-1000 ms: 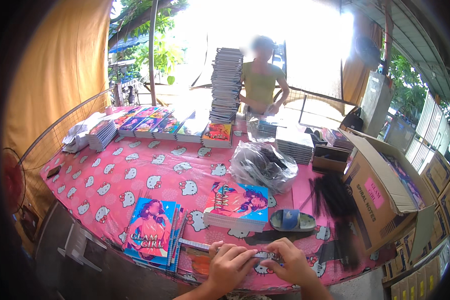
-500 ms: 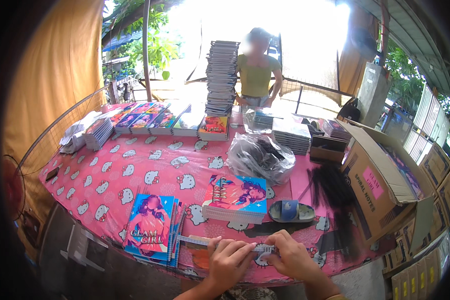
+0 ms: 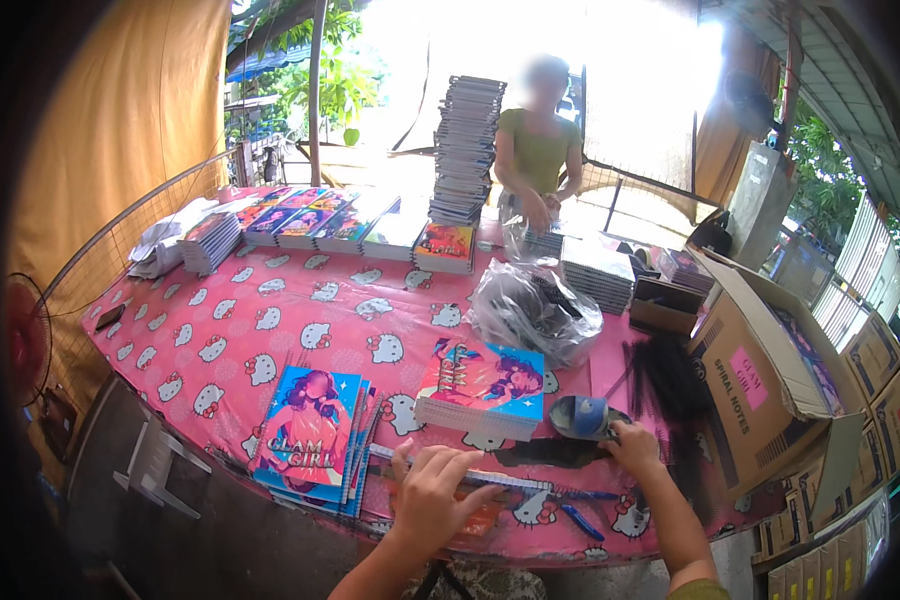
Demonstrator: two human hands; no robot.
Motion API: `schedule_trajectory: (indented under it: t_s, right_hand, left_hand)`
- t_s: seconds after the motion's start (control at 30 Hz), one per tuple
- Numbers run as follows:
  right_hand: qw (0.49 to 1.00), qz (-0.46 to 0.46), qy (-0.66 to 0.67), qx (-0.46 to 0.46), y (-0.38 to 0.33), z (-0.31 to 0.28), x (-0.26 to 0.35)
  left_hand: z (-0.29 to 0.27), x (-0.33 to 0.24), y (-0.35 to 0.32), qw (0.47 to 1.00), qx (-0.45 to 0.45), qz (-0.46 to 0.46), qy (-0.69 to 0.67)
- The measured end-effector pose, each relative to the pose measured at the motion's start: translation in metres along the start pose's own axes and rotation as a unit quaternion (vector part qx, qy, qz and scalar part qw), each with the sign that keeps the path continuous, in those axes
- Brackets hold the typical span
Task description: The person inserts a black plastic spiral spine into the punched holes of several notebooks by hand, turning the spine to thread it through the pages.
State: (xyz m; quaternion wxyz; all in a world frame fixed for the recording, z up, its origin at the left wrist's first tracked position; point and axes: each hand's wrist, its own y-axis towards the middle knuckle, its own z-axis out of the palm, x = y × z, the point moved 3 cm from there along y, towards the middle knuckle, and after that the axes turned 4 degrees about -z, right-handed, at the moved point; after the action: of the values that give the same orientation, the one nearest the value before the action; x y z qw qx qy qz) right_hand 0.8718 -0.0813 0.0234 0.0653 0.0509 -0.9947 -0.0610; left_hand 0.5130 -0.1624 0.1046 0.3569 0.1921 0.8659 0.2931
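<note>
1. Fingers (image 3: 462,470) of the left hand (image 3: 432,500) are spreading flat and slightly curled over a thin notebook (image 3: 490,482) at the near table edge, pressing it down rather than pinching it; nothing is being gripped between them.
2. Notebook under that hand is lying lengthwise along the front edge of the pink patterned tablecloth (image 3: 270,320), its pale spiral-punched edge facing away from the person, with a blue pen (image 3: 575,518) just beside its right end.
3. Judging handling: it is looking light and floppy, a stack of paper with soft covers, likely to bend if lifted by one corner. Holding near the bound long edge, with the palm flat on top, is looking safest.
4. Glossy cover is probably making it slippery against the cloth, so downward pressure is mattering.
5. Left of the hand, a blue illustrated notebook pile (image 3: 310,435) is resting fanned; another bound stack (image 3: 482,388) is sitting just behind the hands.
6. Right hand (image 3: 632,445) is reaching to a blue-grey tape dispenser (image 3: 582,416), fingertips touching its near side; whether they are closing on it I cannot tell.
7. Further right, loose black binding coils (image 3: 665,375) are lying near an open cardboard box (image 3: 760,390).
</note>
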Motion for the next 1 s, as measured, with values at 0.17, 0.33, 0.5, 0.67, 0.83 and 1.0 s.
schedule_trajectory:
  t_s: [0.17, 0.33, 0.5, 0.67, 0.83, 1.0]
  right_hand:
    - [0.960, 0.002, 0.266, -0.091, 0.012, -0.013, 0.027]
    - [0.672, -0.268, 0.689, -0.046, -0.014, -0.053, 0.109]
    - [0.835, -0.207, 0.510, -0.007, 0.008, -0.030, 0.086]
    - [0.833, -0.227, 0.503, 0.038, 0.018, -0.033, 0.113]
    - [0.804, -0.231, 0.545, 0.058, 0.011, -0.040, 0.124]
    - [0.809, -0.245, 0.533, 0.030, 0.023, -0.034, 0.120]
  left_hand:
    - [-0.005, 0.000, -0.005, 0.998, -0.034, -0.040, -0.025]
    - [0.001, 0.005, -0.002, 1.000, -0.024, 0.006, -0.014]
    - [0.004, 0.003, 0.002, 0.999, -0.026, 0.004, -0.023]
    - [0.001, 0.017, -0.001, 0.999, 0.021, -0.006, -0.037]
    - [-0.008, 0.009, 0.006, 0.996, 0.000, -0.062, 0.063]
    - [-0.017, 0.027, 0.004, 0.995, 0.014, -0.094, 0.016]
